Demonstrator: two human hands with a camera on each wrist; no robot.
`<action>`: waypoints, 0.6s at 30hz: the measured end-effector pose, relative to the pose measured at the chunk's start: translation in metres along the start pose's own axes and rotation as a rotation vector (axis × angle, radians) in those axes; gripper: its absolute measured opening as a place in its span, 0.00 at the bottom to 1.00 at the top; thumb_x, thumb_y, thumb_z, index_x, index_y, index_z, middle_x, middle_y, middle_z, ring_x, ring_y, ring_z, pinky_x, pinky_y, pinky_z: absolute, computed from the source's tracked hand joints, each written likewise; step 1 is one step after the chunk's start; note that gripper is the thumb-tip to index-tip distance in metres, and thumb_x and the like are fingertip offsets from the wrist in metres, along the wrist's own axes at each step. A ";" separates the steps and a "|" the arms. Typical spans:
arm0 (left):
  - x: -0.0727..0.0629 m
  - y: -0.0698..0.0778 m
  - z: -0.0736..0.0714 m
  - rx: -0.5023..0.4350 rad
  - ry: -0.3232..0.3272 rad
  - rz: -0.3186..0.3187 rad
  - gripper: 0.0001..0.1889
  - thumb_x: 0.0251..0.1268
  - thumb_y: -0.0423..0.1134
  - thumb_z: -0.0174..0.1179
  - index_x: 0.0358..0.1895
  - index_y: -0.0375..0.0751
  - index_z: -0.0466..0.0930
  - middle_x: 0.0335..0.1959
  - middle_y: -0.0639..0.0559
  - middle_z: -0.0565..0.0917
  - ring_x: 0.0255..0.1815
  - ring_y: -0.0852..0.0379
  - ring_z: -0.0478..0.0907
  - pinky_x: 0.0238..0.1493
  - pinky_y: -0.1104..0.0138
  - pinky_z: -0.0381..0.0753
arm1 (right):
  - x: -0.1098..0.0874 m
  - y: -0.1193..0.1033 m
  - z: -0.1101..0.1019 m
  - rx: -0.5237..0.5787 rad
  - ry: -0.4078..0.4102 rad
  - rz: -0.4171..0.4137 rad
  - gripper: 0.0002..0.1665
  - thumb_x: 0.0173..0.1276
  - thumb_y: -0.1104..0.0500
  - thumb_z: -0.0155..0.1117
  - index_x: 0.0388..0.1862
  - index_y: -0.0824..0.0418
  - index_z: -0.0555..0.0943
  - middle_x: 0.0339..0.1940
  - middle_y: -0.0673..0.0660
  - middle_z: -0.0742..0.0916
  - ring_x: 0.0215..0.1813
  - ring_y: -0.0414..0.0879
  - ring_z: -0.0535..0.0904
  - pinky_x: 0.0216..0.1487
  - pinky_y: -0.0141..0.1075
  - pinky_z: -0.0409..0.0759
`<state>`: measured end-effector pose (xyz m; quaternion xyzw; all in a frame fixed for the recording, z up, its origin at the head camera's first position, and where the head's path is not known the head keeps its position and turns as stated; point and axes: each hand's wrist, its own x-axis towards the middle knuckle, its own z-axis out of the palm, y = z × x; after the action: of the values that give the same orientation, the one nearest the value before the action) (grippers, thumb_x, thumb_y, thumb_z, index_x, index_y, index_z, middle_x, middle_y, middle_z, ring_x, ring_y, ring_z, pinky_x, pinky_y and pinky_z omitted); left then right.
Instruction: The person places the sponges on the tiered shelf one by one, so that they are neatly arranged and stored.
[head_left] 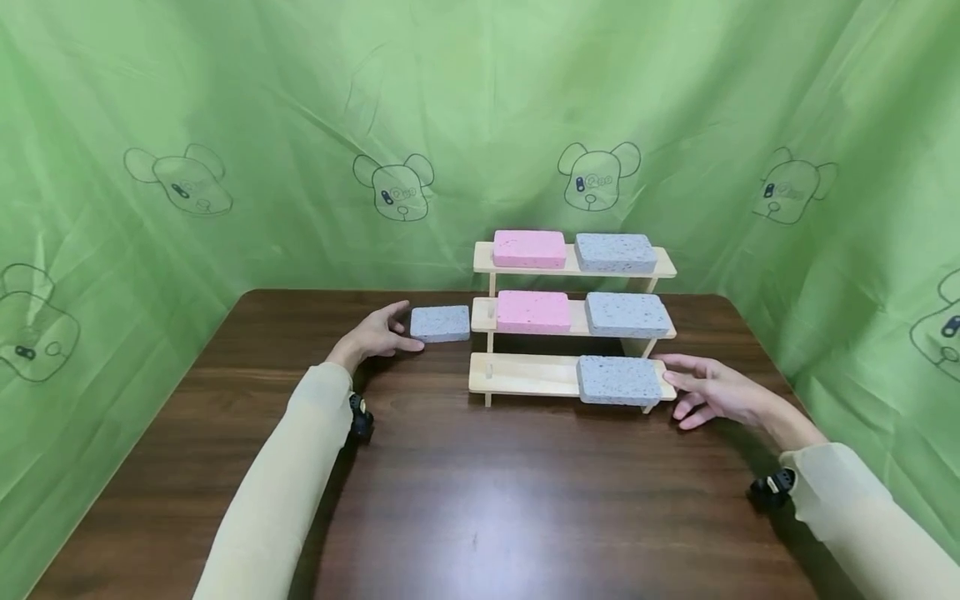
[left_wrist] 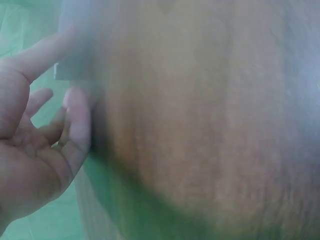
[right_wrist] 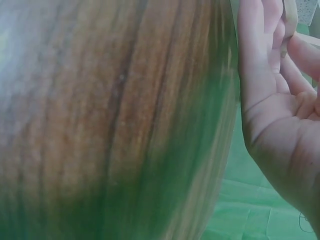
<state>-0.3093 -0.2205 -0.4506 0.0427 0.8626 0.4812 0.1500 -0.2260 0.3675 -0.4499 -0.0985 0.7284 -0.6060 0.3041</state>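
Note:
A three-tier wooden rack (head_left: 525, 373) stands on the table, bearing pink and grey-blue sponges. To its left, a grey-blue sponge (head_left: 440, 323) sits level near the middle tier. My left hand (head_left: 381, 332) is at that sponge's left end, fingers spread, with the thumb by the near corner and the index finger by the far one. My right hand (head_left: 716, 392) pinches the right end of the bottom tier, thumb over the top and index finger behind. In the right wrist view the fingers of this hand (right_wrist: 282, 95) lie about the pale wood.
On the top tier are a pink sponge (head_left: 529, 249) and a grey one (head_left: 615, 252). The middle tier has the same pair, pink (head_left: 533, 311) and grey (head_left: 627, 314). One grey sponge (head_left: 618, 380) lies on the bottom tier's right half. Green cloth (head_left: 480, 100) hangs behind the brown table (head_left: 480, 517).

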 end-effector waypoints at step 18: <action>0.000 0.013 0.008 -0.051 0.001 -0.075 0.50 0.56 0.39 0.77 0.80 0.44 0.56 0.31 0.48 0.79 0.29 0.55 0.77 0.31 0.62 0.85 | 0.002 0.000 -0.003 -0.010 -0.010 0.004 0.20 0.84 0.55 0.48 0.70 0.41 0.67 0.47 0.60 0.83 0.37 0.54 0.86 0.43 0.55 0.87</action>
<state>-0.3084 -0.2070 -0.4432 0.0064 0.8510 0.4973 0.1686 -0.2295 0.3690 -0.4503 -0.1016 0.7301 -0.6012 0.3085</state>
